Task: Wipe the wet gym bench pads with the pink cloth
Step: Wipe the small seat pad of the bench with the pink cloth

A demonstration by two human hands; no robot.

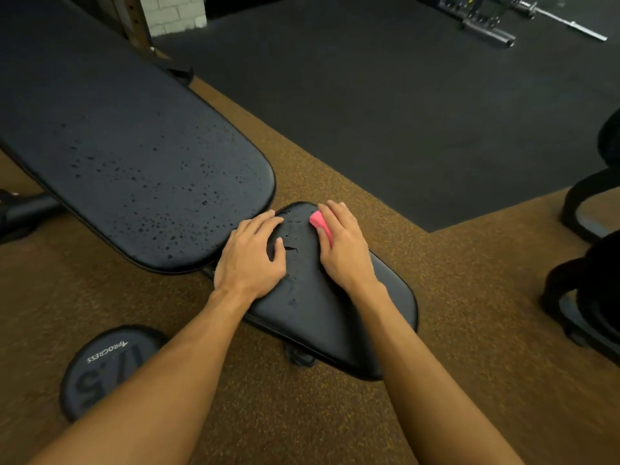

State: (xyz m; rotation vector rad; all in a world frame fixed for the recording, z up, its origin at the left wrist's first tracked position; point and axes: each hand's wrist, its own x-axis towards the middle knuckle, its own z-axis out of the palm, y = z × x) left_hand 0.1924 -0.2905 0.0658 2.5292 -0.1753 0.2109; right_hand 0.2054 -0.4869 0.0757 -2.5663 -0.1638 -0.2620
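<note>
Pink cloth (320, 223) is on the seat pad (328, 313), at its far end, pinned under the right hand (342, 243). Only a folded corner shows, sticking out on the thumb side.

Right-hand fingers (335, 213): nearly straight, laid flat over the cloth and pressing it down onto the surface. No closed grasp around it that I can see.

Left hand (251, 256): palm down on the seat pad's left edge, fingers spread and relaxed, grasping nothing. The fingertips reach towards the gap where the back pad (134, 146) overlaps the seat.

Wet state:
- Seat pad: a few droplets and small puddles between the two hands, more just below the left thumb. The near half looks smooth and mostly dry.
- Back pad: black, tilted, running away to the upper left, with beads of water all over its near end.

Around it: brown speckled rubber floor (453, 297) under the bench, black matting (369, 95) beyond. A round black weight (107, 367) marked "PROGRESS" and "17.5" lies on the floor near the left forearm. A barbell (570, 25) lies on the matting at top right. Dark equipment at the right edge is too cut off to identify.
</note>
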